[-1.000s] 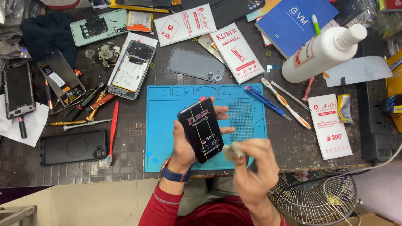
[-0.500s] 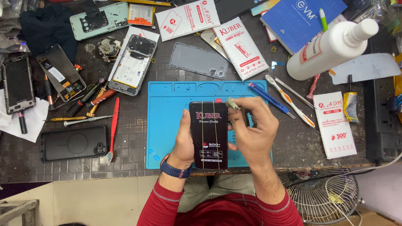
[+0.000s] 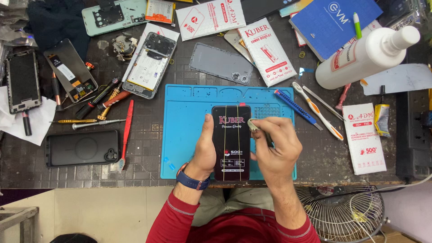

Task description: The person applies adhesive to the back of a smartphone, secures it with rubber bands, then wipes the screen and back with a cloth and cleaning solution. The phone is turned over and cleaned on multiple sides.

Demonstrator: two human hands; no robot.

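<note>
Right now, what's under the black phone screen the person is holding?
Under the black phone screen lies the blue work mat, on the dark table. The mat beneath the screen is hidden.

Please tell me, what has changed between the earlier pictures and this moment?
The left hand has turned the black phone display from tilted to upright over the blue mat. The right hand has risen from below the display to its right edge, pinching a small grey piece. The tools, packets and white bottle have not moved.
</note>
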